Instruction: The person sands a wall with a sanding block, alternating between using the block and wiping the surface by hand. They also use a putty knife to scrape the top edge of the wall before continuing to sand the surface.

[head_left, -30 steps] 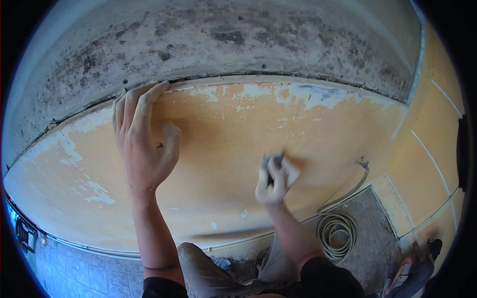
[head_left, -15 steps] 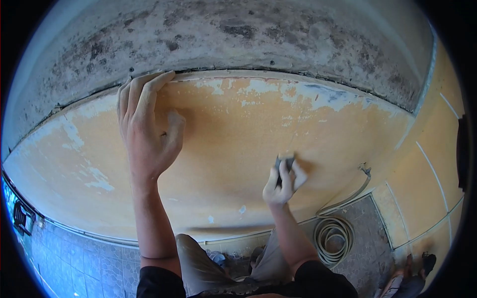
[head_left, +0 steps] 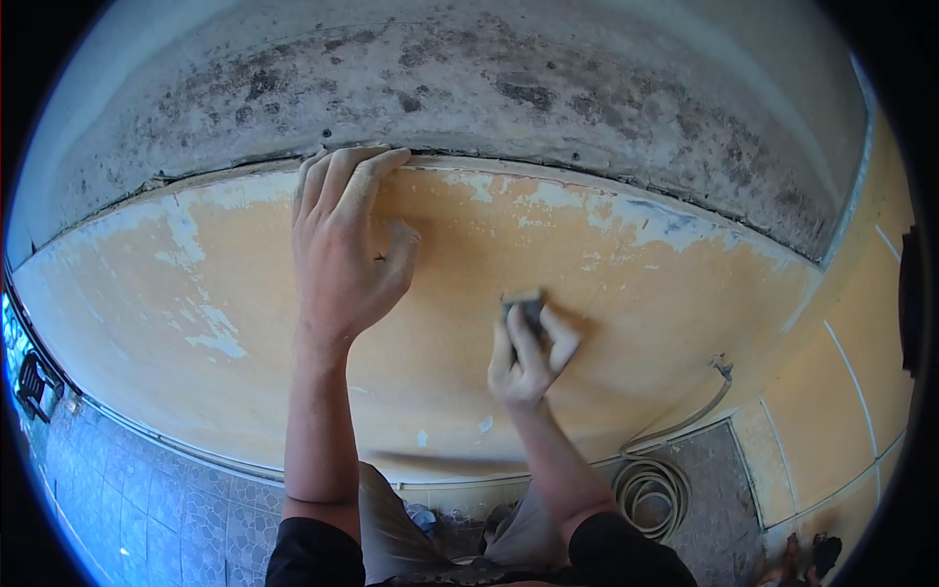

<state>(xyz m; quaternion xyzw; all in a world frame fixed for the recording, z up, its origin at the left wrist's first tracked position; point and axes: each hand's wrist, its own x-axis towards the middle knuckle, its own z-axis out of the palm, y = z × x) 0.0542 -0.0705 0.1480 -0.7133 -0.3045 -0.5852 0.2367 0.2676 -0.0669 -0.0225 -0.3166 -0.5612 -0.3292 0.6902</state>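
Note:
My left hand (head_left: 342, 235) rests against the upper part of a yellow wall (head_left: 450, 264). Its fingertips lie over the top edge, and its thumb is spread away from the fingers, with nothing held. Lower and to the right, my right hand (head_left: 528, 367) grips a small dark sanding block (head_left: 526, 307) against the wall face. Pale dust coats the fingers of both hands. The paint is worn to white in patches, mostly along the top edge and at the left.
Above the edge lies a stained grey surface (head_left: 606, 108). A coiled hose (head_left: 650, 499) sits on the floor at the right, running up to a tap (head_left: 722, 366). A dark chair (head_left: 35, 383) stands far left. Another person's feet (head_left: 825, 550) show at the lower right.
My right hand has slid leftward across the wall with the sanding block. My left hand keeps its place on the top edge, while the whole view has shifted slightly.

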